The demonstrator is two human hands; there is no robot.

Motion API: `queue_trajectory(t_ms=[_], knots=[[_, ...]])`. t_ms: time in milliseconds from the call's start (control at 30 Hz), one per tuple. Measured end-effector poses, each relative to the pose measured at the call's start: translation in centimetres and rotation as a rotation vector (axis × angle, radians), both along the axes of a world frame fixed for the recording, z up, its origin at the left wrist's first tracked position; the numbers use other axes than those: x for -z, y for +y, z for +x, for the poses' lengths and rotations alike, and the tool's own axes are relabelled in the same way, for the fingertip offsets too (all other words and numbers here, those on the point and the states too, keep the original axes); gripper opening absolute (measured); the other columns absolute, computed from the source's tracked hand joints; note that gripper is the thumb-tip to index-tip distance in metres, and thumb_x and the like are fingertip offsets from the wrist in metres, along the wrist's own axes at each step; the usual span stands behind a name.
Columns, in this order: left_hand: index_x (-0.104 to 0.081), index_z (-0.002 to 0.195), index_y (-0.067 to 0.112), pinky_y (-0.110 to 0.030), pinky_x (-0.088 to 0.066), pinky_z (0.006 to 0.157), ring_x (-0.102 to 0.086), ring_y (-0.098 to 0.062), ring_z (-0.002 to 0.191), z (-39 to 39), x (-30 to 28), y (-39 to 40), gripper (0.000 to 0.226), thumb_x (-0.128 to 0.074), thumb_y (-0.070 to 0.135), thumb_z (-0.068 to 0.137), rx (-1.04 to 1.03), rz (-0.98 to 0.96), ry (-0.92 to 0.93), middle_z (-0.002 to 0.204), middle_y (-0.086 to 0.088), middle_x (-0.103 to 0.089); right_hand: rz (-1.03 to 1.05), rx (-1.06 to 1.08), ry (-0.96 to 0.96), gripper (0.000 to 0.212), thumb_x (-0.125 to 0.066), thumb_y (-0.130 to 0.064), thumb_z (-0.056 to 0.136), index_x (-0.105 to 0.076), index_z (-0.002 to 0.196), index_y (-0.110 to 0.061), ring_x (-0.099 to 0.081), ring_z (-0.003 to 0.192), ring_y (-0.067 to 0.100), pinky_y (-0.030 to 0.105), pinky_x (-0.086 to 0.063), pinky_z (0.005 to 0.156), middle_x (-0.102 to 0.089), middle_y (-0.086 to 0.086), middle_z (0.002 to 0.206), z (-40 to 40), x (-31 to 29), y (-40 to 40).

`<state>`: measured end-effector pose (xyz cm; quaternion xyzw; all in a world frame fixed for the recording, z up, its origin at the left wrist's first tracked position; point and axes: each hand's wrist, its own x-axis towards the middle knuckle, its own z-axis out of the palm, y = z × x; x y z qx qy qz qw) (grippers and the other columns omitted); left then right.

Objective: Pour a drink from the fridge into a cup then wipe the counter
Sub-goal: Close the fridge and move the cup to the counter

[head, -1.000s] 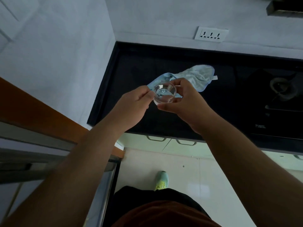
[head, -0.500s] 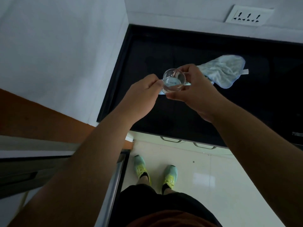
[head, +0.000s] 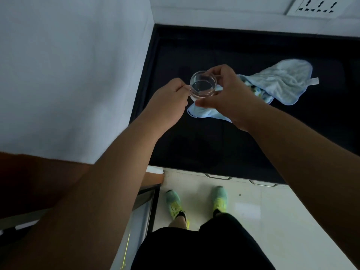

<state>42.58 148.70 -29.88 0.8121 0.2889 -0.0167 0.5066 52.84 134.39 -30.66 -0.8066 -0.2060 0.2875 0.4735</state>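
A small clear glass cup [head: 203, 87] is held above the black surface [head: 214, 149], near its left rear corner, with both hands on it. The left hand [head: 169, 103] is closed, its fingertips pinched at the cup's left side where a handle seems to be, though the handle itself is hard to make out. The right hand [head: 228, 94] wraps the cup from the right, fingers curled over the far rim and thumb pressed along the near side at the base. The cup stands roughly upright and holds a shallow pool of clear liquid. Whether its base touches the surface cannot be told.

A light blue cloth [head: 280, 82] lies crumpled on the surface just right of the hands, one corner reaching under the right hand toward the front; a white loop tag sticks out at its right edge.

A white wall [head: 68, 65] bounds the surface on the left, and a white socket [head: 315, 6] sits on the back wall at the upper right. Below, green shoes [head: 220, 197] stand on the pale tiled floor [head: 272, 221] before the cabinet handles.
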Motion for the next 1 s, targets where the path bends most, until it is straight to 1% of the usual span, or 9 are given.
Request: queue_trajectory(t_ms=[167, 267, 433, 500, 567, 700, 800, 867, 1000], knots=[[-0.059, 0.094, 0.027, -0.051, -0.058, 0.094, -0.065, -0.017, 0.085, 2.1, 1.9, 1.0, 0.023, -0.042, 0.029, 0.108, -0.059, -0.017, 0.035, 0.089, -0.001, -0.066, -0.018, -0.045, -0.01, 0.071, -0.093, -0.021, 0.073, -0.051, 0.13, -0.028, -0.07, 0.111, 0.014, 0.045, -0.058, 0.1, -0.068, -0.007, 0.125, 2.6, 2.8, 1.8], [-0.06, 0.098, 0.022, -0.053, -0.058, 0.096, -0.064, -0.019, 0.085, 3.6, 3.3, 1.3, 0.021, -0.042, 0.026, 0.108, -0.083, -0.03, 0.057, 0.089, -0.002, -0.066, -0.028, -0.07, -0.03, 0.071, -0.093, -0.02, 0.073, -0.051, 0.13, -0.027, -0.071, 0.109, 0.012, 0.043, -0.058, 0.101, -0.07, -0.005, 0.122, 4.2, 4.1, 2.5], [-0.061, 0.104, 0.021, -0.054, -0.058, 0.097, -0.066, -0.022, 0.089, 5.7, 6.1, 2.3, 0.02, -0.042, 0.025, 0.108, -0.134, -0.031, 0.085, 0.091, -0.002, -0.066, -0.059, -0.119, -0.061, 0.067, -0.092, -0.02, 0.075, -0.053, 0.129, -0.026, -0.072, 0.104, 0.012, 0.045, -0.065, 0.087, -0.07, -0.006, 0.118, 6.5, 6.5, 3.9], [-0.062, 0.111, 0.017, -0.054, -0.057, 0.099, -0.067, -0.025, 0.092, 6.4, 7.3, 2.9, 0.021, -0.042, 0.023, 0.108, -0.146, -0.038, 0.1, 0.094, -0.004, -0.065, -0.071, -0.134, -0.102, 0.067, -0.094, -0.023, 0.073, -0.055, 0.128, -0.025, -0.069, 0.106, 0.009, 0.038, -0.062, 0.09, -0.07, -0.008, 0.118, 7.2, 7.8, 4.6], [-0.062, 0.111, 0.018, -0.054, -0.057, 0.1, -0.065, -0.022, 0.089, 7.1, 8.5, 3.6, 0.021, -0.042, 0.024, 0.108, -0.178, -0.066, 0.106, 0.093, -0.003, -0.065, -0.079, -0.148, -0.133, 0.068, -0.095, -0.024, 0.073, -0.057, 0.129, -0.023, -0.067, 0.106, 0.004, 0.03, -0.057, 0.093, -0.069, -0.01, 0.117, 7.9, 9.2, 5.4], [-0.061, 0.099, 0.023, -0.049, -0.058, 0.098, -0.064, -0.018, 0.087, 8.5, 11.0, 5.3, 0.02, -0.043, 0.027, 0.109, -0.23, -0.1, 0.095, 0.091, -0.003, -0.065, -0.09, -0.18, -0.171, 0.067, -0.094, -0.025, 0.074, -0.058, 0.131, -0.023, -0.063, 0.099, -0.004, 0.013, -0.047, 0.08, -0.068, -0.014, 0.114, 9.5, 11.3, 7.2], [-0.059, 0.093, 0.024, -0.037, -0.059, 0.085, -0.062, -0.016, 0.083, 9.5, 12.4, 6.7, 0.022, -0.044, 0.026, 0.109, -0.26, -0.131, 0.059, 0.09, -0.004, -0.064, -0.088, -0.205, -0.196, 0.067, -0.093, -0.024, 0.075, -0.059, 0.132, -0.023, -0.063, 0.098, -0.003, 0.011, -0.044, 0.077, -0.067, -0.015, 0.112, 11.0, 12.4, 8.5], [-0.058, 0.091, 0.024, -0.029, -0.054, 0.074, -0.06, -0.013, 0.079, 10.3, 13.1, 7.5, 0.023, -0.044, 0.024, 0.11, -0.275, -0.153, 0.04, 0.088, -0.003, -0.063, -0.085, -0.219, -0.218, 0.067, -0.093, -0.024, 0.075, -0.059, 0.133, -0.022, -0.066, 0.103, 0.004, 0.012, -0.046, 0.079, -0.067, -0.013, 0.113, 11.9, 13.1, 9.4], [-0.057, 0.088, 0.023, -0.027, -0.053, 0.074, -0.059, -0.012, 0.078, 12.0, 13.9, 9.2, 0.025, -0.044, 0.023, 0.109, -0.302, -0.138, 0.012, 0.087, -0.002, -0.062, -0.062, -0.22, -0.245, 0.07, -0.091, -0.025, 0.077, -0.058, 0.138, -0.021, -0.063, 0.104, 0.003, 0.006, -0.041, 0.076, -0.064, -0.014, 0.116, 13.8, 14.2, 11.4]])
